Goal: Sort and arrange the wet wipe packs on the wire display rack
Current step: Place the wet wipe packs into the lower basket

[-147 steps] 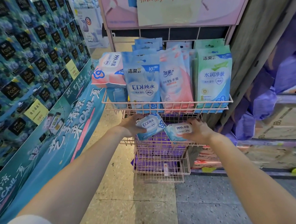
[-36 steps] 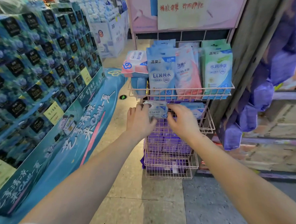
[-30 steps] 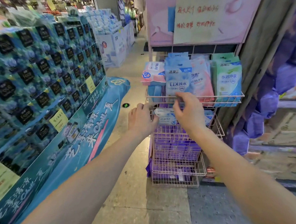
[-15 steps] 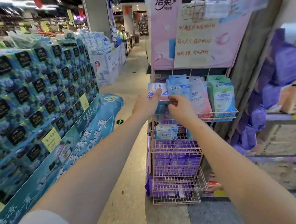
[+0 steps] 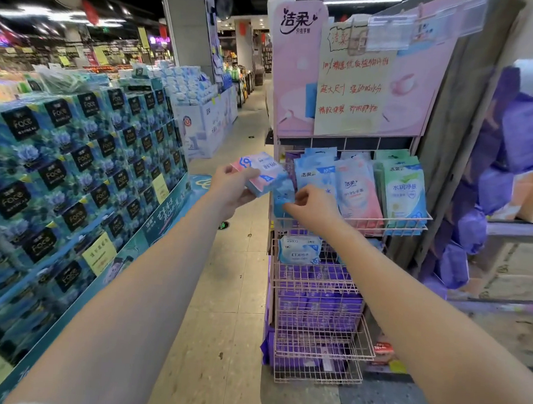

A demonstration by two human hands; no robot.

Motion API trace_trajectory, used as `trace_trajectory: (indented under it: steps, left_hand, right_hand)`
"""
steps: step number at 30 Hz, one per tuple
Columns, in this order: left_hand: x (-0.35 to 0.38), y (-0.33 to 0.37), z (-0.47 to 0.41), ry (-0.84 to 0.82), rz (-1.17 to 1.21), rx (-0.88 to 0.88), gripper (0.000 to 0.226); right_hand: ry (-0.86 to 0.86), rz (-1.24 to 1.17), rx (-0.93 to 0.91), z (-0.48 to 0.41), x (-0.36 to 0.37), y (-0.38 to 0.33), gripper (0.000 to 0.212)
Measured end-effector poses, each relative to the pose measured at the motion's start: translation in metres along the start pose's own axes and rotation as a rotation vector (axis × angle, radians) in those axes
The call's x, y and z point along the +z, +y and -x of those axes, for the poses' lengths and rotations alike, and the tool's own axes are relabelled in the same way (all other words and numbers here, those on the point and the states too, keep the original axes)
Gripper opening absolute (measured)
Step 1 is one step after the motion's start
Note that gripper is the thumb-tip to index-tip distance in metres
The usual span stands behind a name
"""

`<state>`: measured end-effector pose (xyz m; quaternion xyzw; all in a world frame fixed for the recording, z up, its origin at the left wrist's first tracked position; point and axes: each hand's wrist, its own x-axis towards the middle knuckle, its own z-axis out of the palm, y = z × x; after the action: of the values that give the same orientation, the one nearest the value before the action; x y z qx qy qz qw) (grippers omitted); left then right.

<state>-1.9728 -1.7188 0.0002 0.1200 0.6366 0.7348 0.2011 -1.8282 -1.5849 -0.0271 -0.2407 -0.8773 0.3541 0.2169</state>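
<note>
A pink wire display rack (image 5: 409, 223) stands ahead with several basket shelves. Its top basket holds upright wet wipe packs: blue (image 5: 314, 181), pink (image 5: 357, 191) and green (image 5: 403, 190). My left hand (image 5: 229, 187) grips a pink-and-blue wipe pack (image 5: 262, 173), held just left of the top basket. My right hand (image 5: 311, 208) pinches a blue pack (image 5: 282, 196) at the basket's left end. A small EDI pack (image 5: 299, 250) lies in the second basket. Purple packs (image 5: 318, 306) fill the lower baskets.
A tall stack of blue tissue cases (image 5: 75, 167) lines the left of the aisle. A pink sign board (image 5: 349, 73) tops the rack. Purple bags (image 5: 501, 183) hang at the right beside cardboard boxes. The tiled aisle floor (image 5: 232, 292) runs between the stack and the rack.
Both hands rose from the second basket to the top one. My left hand took hold of the pink-and-blue pack at the left end and pulled it out leftward. The view tilted up.
</note>
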Motion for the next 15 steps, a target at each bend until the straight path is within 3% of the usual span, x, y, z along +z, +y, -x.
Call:
trace_trajectory:
  steps: [3, 8, 13, 15]
  left_hand:
    - [-0.013, -0.005, 0.001, 0.032, 0.015, 0.023, 0.054]
    - [-0.024, -0.011, 0.008, -0.008, 0.121, -0.009, 0.044]
    - [-0.023, -0.011, 0.014, -0.001, 0.023, 0.010, 0.039]
    - [-0.020, -0.010, 0.014, 0.032, -0.010, 0.006, 0.042]
  right_hand:
    - [0.060, 0.055, 0.024, -0.005, 0.016, -0.004, 0.034]
    - [0.151, 0.240, 0.029, -0.012, 0.041, -0.008, 0.067]
    - [0.195, 0.417, 0.067, -0.015, 0.048, -0.018, 0.059]
    - [0.206, 0.385, 0.091, -0.016, 0.053, -0.017, 0.050]
